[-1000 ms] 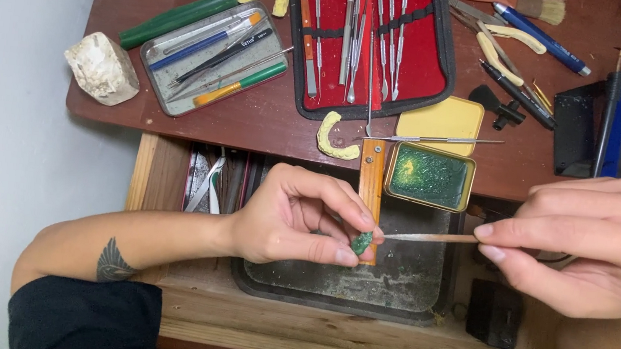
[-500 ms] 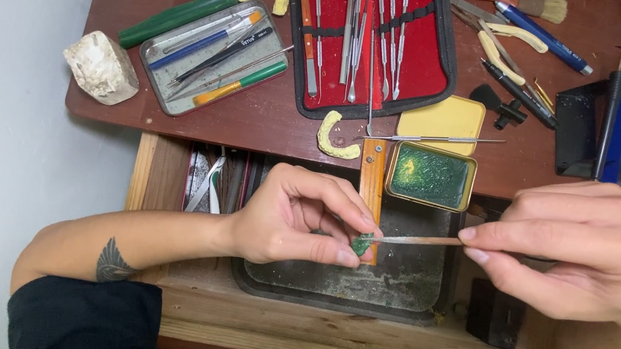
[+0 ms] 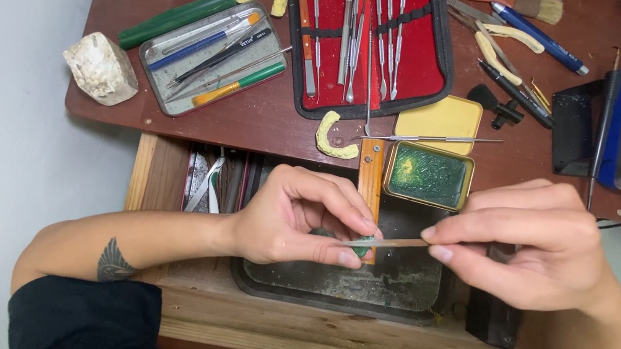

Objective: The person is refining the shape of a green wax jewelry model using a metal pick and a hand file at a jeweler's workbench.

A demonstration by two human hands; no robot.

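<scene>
left hand (image 3: pixel 287 218) grip pinches small green piece (image 3: pixel 363 245), right hand (image 3: pixel 530 247) grip clamps thin file (image 3: pixel 388 243) w/ tip on it.

the left hand (image 3: pixel 298 219) hides most of the small green piece (image 3: pixel 363 244); its shape is unclear.

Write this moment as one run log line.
left hand: pinches small green piece | right hand: holds thin stick against it | below: dark tray
</scene>
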